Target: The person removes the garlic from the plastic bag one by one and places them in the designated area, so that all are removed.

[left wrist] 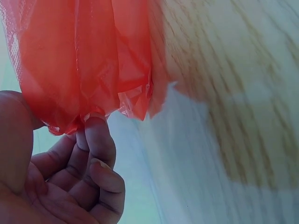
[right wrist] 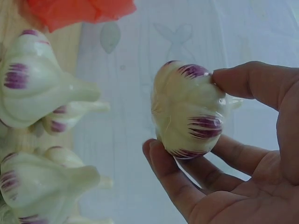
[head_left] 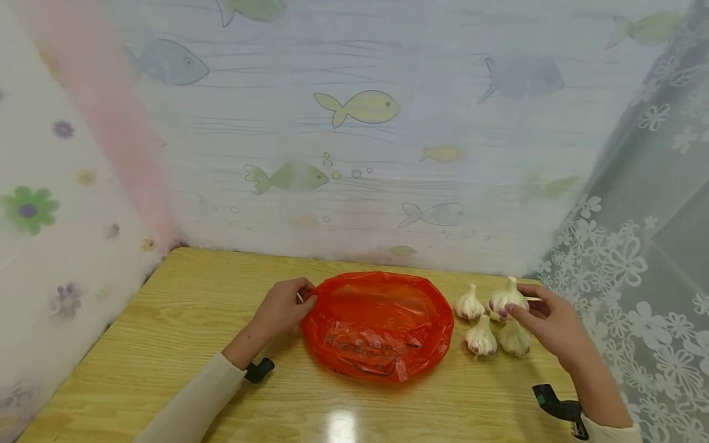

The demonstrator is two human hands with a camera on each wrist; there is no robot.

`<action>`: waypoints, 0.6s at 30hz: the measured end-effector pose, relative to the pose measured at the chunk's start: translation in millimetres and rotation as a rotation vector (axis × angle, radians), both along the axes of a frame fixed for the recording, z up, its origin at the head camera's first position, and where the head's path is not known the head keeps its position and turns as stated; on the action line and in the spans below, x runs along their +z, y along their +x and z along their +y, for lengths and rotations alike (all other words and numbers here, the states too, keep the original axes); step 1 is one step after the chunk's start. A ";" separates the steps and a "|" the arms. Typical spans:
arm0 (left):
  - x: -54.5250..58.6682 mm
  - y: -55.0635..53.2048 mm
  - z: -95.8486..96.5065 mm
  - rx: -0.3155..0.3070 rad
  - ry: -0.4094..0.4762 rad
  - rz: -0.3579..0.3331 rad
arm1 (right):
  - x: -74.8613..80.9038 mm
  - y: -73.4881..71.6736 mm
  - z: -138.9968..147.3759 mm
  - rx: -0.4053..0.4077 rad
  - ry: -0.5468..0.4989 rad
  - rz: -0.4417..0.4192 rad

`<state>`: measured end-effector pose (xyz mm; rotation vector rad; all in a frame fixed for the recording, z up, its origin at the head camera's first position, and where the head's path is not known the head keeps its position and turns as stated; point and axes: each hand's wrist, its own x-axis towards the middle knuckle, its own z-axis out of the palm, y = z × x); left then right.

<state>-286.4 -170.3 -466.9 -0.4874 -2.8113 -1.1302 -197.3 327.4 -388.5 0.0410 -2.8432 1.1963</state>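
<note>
A red plastic bag (head_left: 382,332) with dark printing stands with its rim spread wide on the table. My left hand (head_left: 285,304) pinches the bag's left edge; the left wrist view shows the thumb and fingers at the red film (left wrist: 88,60). On the right, my right hand (head_left: 551,320) holds a white garlic bulb (head_left: 505,300) with purple streaks between thumb and fingers. That bulb (right wrist: 189,109) is raised off the table in the right wrist view. Around it stand more garlic bulbs: one at the back (head_left: 469,304), one in front (head_left: 480,338) and one below the hand (head_left: 515,339).
The wooden table (head_left: 183,320) meets a fish-patterned covering (head_left: 354,215) at its back edge. A floral lace curtain (head_left: 626,277) hangs along the right side. Black wrist devices are on both arms, the left one (head_left: 259,370) close to the tabletop.
</note>
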 end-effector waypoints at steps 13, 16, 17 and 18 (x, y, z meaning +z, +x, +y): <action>1.9 -0.2 -2.0 0.105 0.067 -0.024 | 1.3 0.9 18.2 -0.019 0.024 0.000; 2.2 -0.2 -2.5 0.111 0.071 -0.020 | 2.2 1.3 25.1 -0.033 0.031 -0.007; 2.1 -0.1 -2.5 0.113 0.072 -0.020 | 2.4 1.4 27.4 -0.038 0.034 -0.009; 2.3 -0.2 -2.7 0.115 0.072 -0.019 | 2.6 1.4 29.5 -0.043 0.037 -0.014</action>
